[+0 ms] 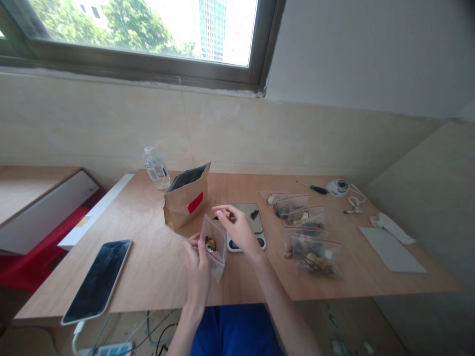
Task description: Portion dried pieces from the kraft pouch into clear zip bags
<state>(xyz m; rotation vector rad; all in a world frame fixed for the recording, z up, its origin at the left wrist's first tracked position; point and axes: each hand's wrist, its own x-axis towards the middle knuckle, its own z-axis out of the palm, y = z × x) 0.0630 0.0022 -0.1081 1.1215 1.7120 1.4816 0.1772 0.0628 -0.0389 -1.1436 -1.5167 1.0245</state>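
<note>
Bright daylight from the window (141, 34) overexposes outdoors; wide-angle distortion bends the frame's edges.
</note>
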